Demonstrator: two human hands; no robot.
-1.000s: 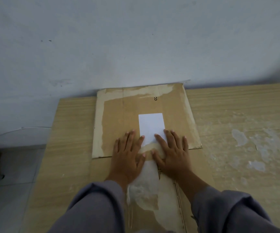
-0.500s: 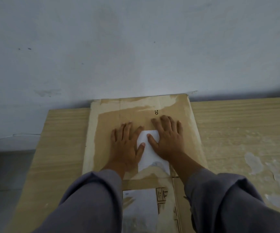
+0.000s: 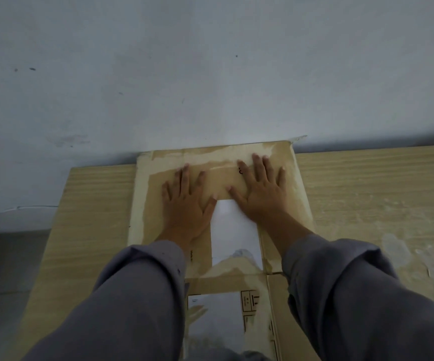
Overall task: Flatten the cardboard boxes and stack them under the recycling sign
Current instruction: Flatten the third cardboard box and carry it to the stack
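Both hands, left (image 3: 184, 204) and right (image 3: 260, 188), press flat-fingered on the cardboard box (image 3: 292, 194); flattening underway, stacking next.

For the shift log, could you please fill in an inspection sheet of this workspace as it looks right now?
Surface: light wooden table, with pale scuffed patches on its right part.
Job's things: flattened cardboard box lying on the table, far edge at the wall, with a white label and tape residue.
Clutter: nothing seen.
Grippers: left hand and right hand press flat on the box, fingers straight and spread.
Cables: thin white cable along the wall, left of the table.
Surroundings: plain grey-white wall; no recycling sign seen.
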